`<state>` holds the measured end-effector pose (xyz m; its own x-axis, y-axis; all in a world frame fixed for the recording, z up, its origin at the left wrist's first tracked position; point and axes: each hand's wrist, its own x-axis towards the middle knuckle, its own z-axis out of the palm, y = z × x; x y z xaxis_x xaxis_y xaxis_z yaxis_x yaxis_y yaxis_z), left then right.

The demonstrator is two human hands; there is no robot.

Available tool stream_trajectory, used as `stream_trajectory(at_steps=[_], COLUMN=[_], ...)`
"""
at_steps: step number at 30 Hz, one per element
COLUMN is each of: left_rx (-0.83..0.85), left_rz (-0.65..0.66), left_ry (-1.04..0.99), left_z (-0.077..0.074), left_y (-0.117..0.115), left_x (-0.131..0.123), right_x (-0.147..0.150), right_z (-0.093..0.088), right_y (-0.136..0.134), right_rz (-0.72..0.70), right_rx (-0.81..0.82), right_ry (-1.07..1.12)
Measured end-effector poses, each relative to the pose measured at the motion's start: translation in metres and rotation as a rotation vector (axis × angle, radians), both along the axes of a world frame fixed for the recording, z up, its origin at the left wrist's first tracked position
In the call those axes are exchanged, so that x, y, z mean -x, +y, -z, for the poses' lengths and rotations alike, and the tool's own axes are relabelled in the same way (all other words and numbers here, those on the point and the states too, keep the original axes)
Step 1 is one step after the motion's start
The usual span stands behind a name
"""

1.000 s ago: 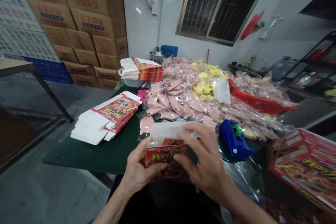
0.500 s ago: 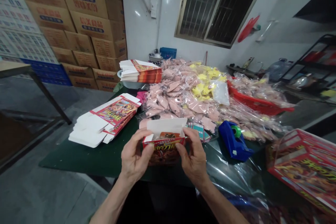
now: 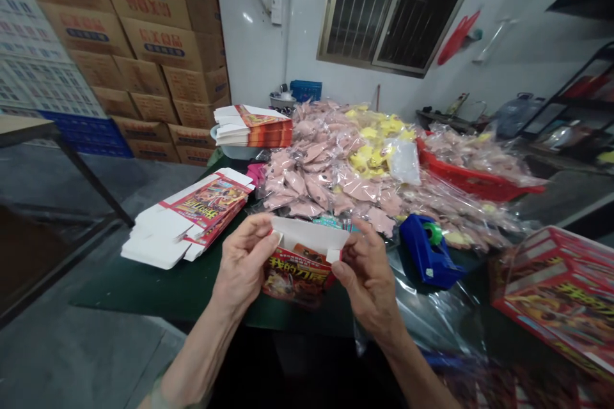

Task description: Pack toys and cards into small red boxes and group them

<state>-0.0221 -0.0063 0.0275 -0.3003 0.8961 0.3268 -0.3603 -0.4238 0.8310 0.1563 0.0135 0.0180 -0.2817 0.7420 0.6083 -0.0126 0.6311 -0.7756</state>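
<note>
Between my hands stands a red printed cardboard box (image 3: 295,281), its white top flap raised and its mouth facing me. Something brownish-orange shows inside, too shadowed to name. My left hand (image 3: 244,262) pinches the box's left upper corner, thumb on the near edge. At the right corner, my right hand (image 3: 371,275) has its thumb by a small white side flap and its fingers behind the raised flap. Just beyond lie turquoise printed cards (image 3: 329,222), partly hidden by the box, and a heap of pink pieces in clear bags (image 3: 311,185).
A blue tape dispenser (image 3: 429,255) sits right of my hands. Flattened boxes (image 3: 192,214) lie left, with another stack (image 3: 268,131) behind. Yellow bagged pieces (image 3: 369,153) top the heap beside a red basket (image 3: 460,182). Filled-out red boxes (image 3: 561,294) stand at the right edge.
The box is tipped so more of its printed front shows. My right hand has shifted outward and the small right side flap now stands out by its thumb. The view has shifted slightly.
</note>
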Motion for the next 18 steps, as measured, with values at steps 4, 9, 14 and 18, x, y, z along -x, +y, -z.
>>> stream_trajectory(at_steps=[4, 9, 14, 18], left_rx=[-0.062, -0.068, -0.036, -0.126], left_rz=[-0.014, 0.108, 0.098, 0.036], left_ry=[-0.041, 0.022, 0.548, 0.571], left_z=[-0.001, 0.002, -0.005, -0.003], left_y=[-0.005, -0.015, -0.018, -0.016], left_x=[0.001, 0.008, 0.017, 0.014], right_x=[-0.006, -0.01, 0.0, 0.005], right_z=[-0.007, -0.014, -0.016, -0.018], right_y=[-0.004, -0.016, -0.023, -0.025], right_rz=[0.059, 0.065, 0.215, 0.234], right_rx=[-0.197, -0.212, -0.179, -0.099], right_ry=[-0.102, -0.202, -0.124, -0.154])
